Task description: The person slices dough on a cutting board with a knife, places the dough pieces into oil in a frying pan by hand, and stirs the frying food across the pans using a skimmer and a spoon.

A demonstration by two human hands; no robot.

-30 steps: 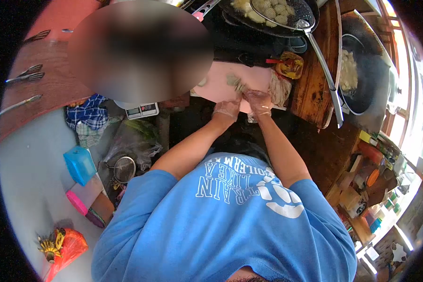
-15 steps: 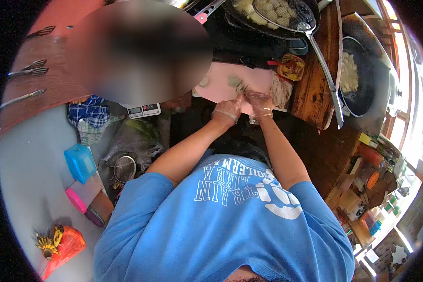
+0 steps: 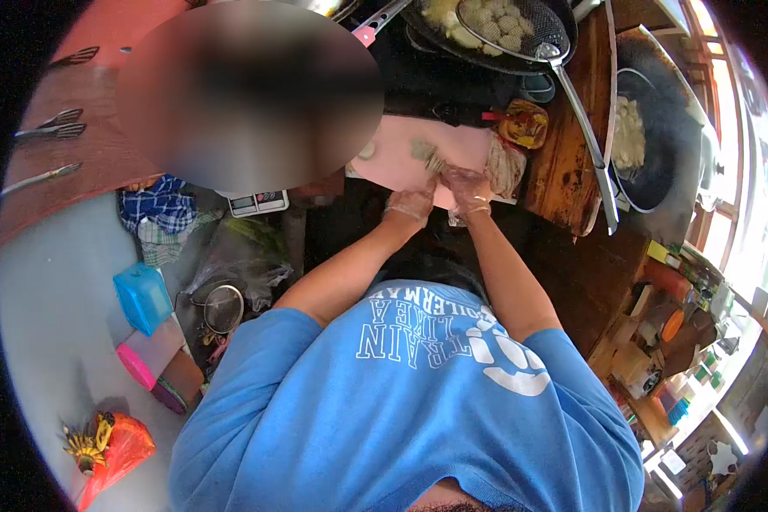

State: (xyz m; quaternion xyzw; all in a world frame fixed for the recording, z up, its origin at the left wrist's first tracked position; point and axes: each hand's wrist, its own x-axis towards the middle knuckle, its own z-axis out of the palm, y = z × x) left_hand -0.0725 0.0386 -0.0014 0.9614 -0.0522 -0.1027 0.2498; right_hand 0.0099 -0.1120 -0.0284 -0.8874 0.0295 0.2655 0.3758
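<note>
Left hand [image 3: 410,205] drew back slightly, its grip indistinct.

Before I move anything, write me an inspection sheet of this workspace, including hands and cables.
Surface: pink board, partly hidden by the blurred patch in the picture.
Job's things: pale green pieces on the board, just beyond the hands; exact kind unclear.
Clutter: digital scale, blue box and red bag, all to the left.
Hands: left hand and right hand close together at the board's near edge; grip cannot be told.
Cables: nothing seen.
Surroundings: strainer over a dark pan; second pan at right, pale food inside.
</note>
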